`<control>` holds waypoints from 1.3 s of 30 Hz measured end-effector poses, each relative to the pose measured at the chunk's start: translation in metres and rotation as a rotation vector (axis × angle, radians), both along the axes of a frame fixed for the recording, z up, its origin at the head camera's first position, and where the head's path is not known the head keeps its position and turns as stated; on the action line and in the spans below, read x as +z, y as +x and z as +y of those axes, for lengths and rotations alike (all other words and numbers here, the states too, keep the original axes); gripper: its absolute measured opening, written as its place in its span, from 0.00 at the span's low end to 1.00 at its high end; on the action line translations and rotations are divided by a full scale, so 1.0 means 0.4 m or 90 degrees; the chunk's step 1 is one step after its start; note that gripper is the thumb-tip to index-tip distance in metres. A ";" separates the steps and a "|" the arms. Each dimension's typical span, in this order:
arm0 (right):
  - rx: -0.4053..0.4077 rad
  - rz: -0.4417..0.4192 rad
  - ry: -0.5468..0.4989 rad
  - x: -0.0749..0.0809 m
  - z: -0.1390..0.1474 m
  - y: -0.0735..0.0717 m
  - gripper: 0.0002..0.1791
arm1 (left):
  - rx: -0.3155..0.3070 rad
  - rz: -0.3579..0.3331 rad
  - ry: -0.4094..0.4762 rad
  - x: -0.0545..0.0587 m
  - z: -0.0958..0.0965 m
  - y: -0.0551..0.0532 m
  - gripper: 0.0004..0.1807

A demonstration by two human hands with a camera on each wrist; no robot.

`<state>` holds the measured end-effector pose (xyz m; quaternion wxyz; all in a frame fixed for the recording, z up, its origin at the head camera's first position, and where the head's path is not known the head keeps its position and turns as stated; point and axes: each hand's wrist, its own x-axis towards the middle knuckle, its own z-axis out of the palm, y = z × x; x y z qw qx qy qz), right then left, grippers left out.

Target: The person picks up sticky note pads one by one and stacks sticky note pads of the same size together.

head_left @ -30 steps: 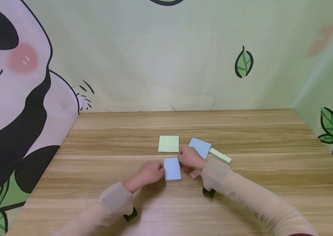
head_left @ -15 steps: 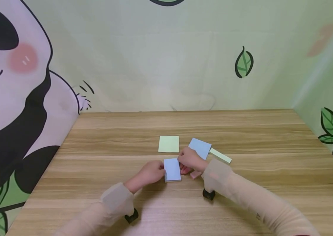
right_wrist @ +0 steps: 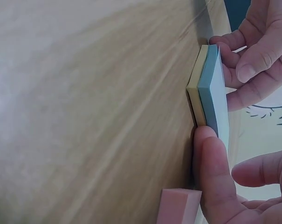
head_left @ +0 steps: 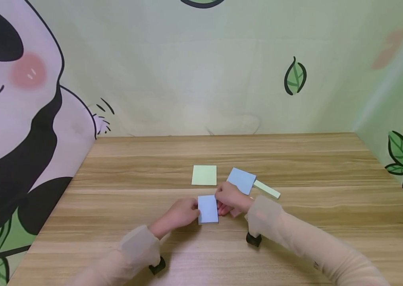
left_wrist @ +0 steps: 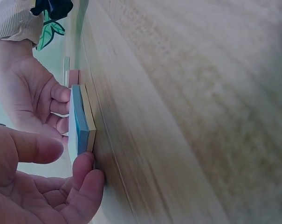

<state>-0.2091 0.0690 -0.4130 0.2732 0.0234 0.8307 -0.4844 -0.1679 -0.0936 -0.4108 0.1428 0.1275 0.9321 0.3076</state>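
Observation:
A blue sticky note pad (head_left: 207, 209) lies on a yellow sticky note pad (right_wrist: 196, 105) of about the same size, together forming a small stack on the wooden table. My left hand (head_left: 181, 211) has its fingertips against the stack's left edge. Opposite it, my right hand (head_left: 230, 196) holds the right edge with curled fingers. Both thumbs hover over the blue top sheet in the wrist views. The yellow layer is hidden from above. Close beside my right fingers is a pink sticky note pad (right_wrist: 177, 206), partly covered by that hand in the head view.
A square green sticky note pad (head_left: 204, 175) lies behind the stack. To its right is a second blue pad (head_left: 242, 179), overlapped by my right hand, with a narrow green pad (head_left: 267, 189) at its corner. A printed wall (head_left: 201, 79) stands behind the table.
The stack has shifted slightly towards me, both hands moving with it. My right hand now covers more of the pink pad. The green pads and second blue pad stay put.

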 end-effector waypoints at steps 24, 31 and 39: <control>0.029 -0.001 0.004 0.008 0.008 0.029 0.08 | -0.016 -0.027 -0.017 0.011 -0.005 0.026 0.14; 0.061 0.060 0.061 0.019 0.025 0.009 0.09 | -0.002 -0.001 -0.024 0.005 -0.015 0.014 0.12; 0.072 0.139 0.113 0.026 0.035 -0.026 0.10 | 0.049 -0.009 -0.010 0.006 -0.021 -0.037 0.16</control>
